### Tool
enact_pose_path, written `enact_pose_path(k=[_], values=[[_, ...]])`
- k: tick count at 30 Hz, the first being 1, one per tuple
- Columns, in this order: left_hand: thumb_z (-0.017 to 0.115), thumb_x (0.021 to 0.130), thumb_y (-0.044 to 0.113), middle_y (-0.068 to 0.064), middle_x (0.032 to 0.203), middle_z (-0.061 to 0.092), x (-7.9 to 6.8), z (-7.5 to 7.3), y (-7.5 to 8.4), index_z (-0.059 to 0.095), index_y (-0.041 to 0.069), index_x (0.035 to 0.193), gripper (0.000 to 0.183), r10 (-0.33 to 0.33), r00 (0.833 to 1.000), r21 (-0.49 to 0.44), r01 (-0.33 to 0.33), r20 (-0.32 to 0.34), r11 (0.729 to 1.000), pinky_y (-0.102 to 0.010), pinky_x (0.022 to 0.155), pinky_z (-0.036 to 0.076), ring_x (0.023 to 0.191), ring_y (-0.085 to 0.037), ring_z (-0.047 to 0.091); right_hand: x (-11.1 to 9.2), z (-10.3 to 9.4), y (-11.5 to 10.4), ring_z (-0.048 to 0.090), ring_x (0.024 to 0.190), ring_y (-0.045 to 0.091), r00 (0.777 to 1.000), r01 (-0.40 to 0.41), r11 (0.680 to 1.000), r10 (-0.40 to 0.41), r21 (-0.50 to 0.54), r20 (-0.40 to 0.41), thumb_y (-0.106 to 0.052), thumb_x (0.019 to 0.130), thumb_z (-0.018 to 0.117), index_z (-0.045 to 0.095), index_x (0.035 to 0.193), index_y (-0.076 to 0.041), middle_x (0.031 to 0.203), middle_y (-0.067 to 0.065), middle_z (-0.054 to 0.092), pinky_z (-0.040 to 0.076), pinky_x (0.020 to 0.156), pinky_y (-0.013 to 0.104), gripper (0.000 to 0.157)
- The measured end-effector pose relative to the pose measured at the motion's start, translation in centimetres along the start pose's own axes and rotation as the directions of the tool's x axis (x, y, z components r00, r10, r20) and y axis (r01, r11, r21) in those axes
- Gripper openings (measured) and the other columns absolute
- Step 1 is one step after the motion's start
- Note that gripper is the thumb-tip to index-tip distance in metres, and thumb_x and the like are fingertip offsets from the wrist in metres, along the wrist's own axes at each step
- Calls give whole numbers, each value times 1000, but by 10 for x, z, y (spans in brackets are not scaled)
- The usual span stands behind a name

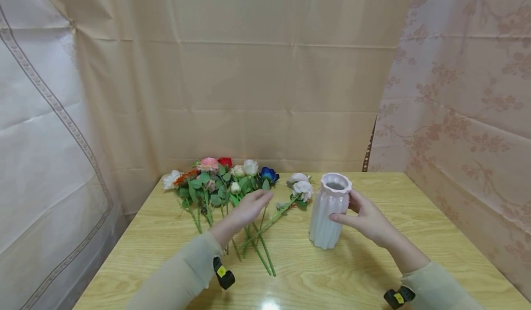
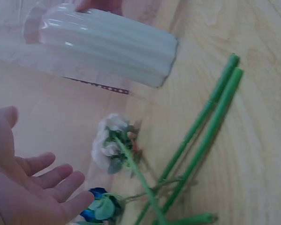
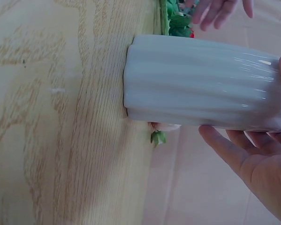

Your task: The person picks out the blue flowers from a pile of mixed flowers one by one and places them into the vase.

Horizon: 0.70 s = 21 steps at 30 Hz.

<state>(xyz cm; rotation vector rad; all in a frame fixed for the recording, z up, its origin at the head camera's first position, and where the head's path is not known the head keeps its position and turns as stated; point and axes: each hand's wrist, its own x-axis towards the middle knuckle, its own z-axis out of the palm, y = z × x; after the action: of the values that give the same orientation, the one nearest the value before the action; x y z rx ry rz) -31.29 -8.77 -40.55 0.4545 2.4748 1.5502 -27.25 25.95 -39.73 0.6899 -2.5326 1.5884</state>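
A white ribbed vase (image 1: 327,213) with a wavy rim stands upright on the table, its mouth facing up with nothing in it. My right hand (image 1: 369,220) holds its upper right side, thumb in front and fingers behind. In the right wrist view the vase (image 3: 201,84) has its base against the tabletop. My left hand (image 1: 249,207) hovers above flower stems, fingers loosely extended and palm bare in the left wrist view. Beneath and beyond it lie artificial flowers, among them a blue rose (image 1: 269,175), a red rose (image 1: 225,162) and a pink flower (image 1: 209,164).
White flowers (image 1: 303,190) lie between the pile and the vase. Green stems (image 1: 265,254) reach toward the near side of the wooden table (image 1: 298,273). A beige curtain (image 1: 269,79) hangs behind, with patterned cloth (image 1: 469,116) at right.
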Motion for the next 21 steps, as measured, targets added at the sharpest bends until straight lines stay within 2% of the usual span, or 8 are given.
enact_pose_path(k=[3, 6, 12, 21], values=[[53, 102, 58, -9, 142, 57, -2, -3, 6, 52, 11, 147, 65, 40, 999, 31, -39, -34, 999, -54, 107, 42, 132, -32, 51, 0, 0, 0, 52, 128, 43, 1000, -4, 1000, 4, -3, -2, -19, 91, 80, 41, 152, -10, 142, 17, 54, 51, 96, 51, 73], [56, 103, 52, -8, 142, 57, -4, -6, 13, 54, 11, 144, 58, 67, 996, 42, -65, -59, 997, -53, 107, 42, 132, -31, 52, 0, 0, 0, 52, 129, 44, 1000, -7, 1000, 7, -4, 1, -20, 91, 80, 41, 152, -10, 143, 17, 54, 51, 96, 53, 73], [58, 100, 55, -6, 144, 55, -6, -17, 23, 52, 13, 147, 63, 74, 995, 31, -72, -73, 997, -52, 109, 41, 134, -29, 50, -1, 1, -1, 51, 129, 45, 1000, -9, 1000, 9, 1, 1, -19, 91, 80, 41, 152, -9, 143, 17, 54, 51, 96, 53, 73], [61, 102, 47, -13, 151, 49, -2, -31, 32, 46, 8, 151, 65, 132, 985, 68, -125, -111, 990, -50, 111, 39, 137, -29, 47, 0, 0, 0, 52, 129, 44, 1000, -8, 1000, 8, 0, 2, -19, 91, 80, 40, 152, -9, 143, 18, 53, 51, 96, 52, 73]])
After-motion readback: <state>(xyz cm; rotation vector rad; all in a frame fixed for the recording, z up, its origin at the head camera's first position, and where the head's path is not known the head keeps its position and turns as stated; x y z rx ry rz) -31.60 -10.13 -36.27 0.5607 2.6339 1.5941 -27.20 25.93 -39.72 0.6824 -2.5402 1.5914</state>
